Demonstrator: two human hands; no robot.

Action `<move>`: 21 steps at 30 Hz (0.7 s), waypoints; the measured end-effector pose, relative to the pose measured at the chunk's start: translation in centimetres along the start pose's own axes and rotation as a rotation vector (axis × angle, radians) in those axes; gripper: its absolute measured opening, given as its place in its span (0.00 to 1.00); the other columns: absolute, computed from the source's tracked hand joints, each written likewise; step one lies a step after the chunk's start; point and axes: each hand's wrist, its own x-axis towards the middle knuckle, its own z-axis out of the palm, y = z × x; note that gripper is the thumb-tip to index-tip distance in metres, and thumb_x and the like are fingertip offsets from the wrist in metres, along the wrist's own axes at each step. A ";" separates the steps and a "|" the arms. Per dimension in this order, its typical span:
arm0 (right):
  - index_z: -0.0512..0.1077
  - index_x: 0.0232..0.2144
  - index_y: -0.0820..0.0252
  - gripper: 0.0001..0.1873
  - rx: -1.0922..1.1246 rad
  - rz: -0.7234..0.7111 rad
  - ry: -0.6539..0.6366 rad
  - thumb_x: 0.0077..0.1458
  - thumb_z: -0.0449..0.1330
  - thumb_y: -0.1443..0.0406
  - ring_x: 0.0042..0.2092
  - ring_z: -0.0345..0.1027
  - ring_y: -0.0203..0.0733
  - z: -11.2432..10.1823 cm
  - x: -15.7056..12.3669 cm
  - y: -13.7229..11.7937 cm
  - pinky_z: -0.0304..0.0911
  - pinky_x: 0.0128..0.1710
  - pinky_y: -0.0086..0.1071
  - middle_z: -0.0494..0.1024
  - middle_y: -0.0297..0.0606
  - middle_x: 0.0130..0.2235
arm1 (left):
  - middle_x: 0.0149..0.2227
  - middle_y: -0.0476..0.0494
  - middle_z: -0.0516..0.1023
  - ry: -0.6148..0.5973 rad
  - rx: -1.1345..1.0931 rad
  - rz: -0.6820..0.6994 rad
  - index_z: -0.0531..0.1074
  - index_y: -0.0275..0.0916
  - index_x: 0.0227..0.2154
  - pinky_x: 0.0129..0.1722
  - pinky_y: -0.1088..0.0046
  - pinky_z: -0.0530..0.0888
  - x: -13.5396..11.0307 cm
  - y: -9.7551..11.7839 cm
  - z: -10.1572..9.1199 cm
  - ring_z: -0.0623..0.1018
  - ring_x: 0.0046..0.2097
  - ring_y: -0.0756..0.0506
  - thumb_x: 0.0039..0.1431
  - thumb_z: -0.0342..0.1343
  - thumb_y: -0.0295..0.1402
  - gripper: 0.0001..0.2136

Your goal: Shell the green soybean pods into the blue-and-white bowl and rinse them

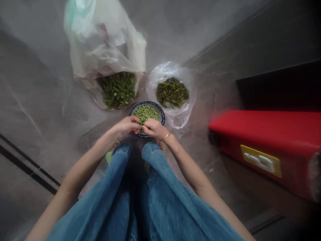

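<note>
A blue-rimmed bowl [162, 115] of shelled green beans stands on the grey floor in front of my knees. My left hand [125, 127] and my right hand [154, 129] meet over its near edge, fingers curled and pinched together on a small green pod that I can barely see. A gold bracelet sits on my right wrist. Behind the bowl to the left, a large plastic bag [100, 50] lies open with green pods [117, 88] inside. A smaller clear bag [175, 117] to the right holds more pods [172, 92].
A red box [263, 134] with a yellow label lies on the floor at the right, below a dark step. My legs in blue jeans [150, 201] fill the lower middle. Dark lines cross the floor at the lower left.
</note>
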 end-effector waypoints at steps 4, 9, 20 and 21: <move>0.54 0.20 0.55 0.21 0.013 -0.020 0.005 0.64 0.43 0.56 0.27 0.53 0.36 -0.2 0.1 -0.1 0.54 0.29 0.31 0.59 0.32 0.21 | 0.17 0.57 0.69 -0.027 -0.027 -0.014 0.61 0.38 0.31 0.23 0.80 0.65 0.2 -0.2 -0.1 0.70 0.19 0.54 0.42 0.58 0.20 0.14; 0.54 0.20 0.55 0.21 0.051 -0.010 0.031 0.65 0.41 0.56 0.27 0.53 0.36 0.0 0.1 -0.3 0.54 0.29 0.31 0.59 0.32 0.22 | 0.19 0.56 0.70 -0.059 -0.039 -0.006 0.61 0.38 0.31 0.23 0.80 0.65 0.2 0.0 -0.4 0.70 0.20 0.54 0.41 0.58 0.21 0.14; 0.54 0.23 0.55 0.25 0.236 0.180 0.167 0.64 0.37 0.48 0.26 0.54 0.34 1.4 0.0 -0.5 0.57 0.27 0.30 0.59 0.31 0.23 | 0.20 0.55 0.73 0.093 0.033 0.148 0.62 0.37 0.35 0.25 0.79 0.70 -0.4 0.3 0.5 0.72 0.21 0.54 0.46 0.58 0.24 0.13; 0.55 0.23 0.55 0.25 0.275 0.227 0.210 0.64 0.37 0.47 0.26 0.54 0.35 1.9 -0.1 -0.5 0.58 0.27 0.31 0.60 0.31 0.23 | 0.20 0.56 0.73 0.144 0.076 0.208 0.62 0.37 0.35 0.26 0.78 0.71 -0.4 0.1 0.6 0.73 0.21 0.53 0.47 0.58 0.25 0.12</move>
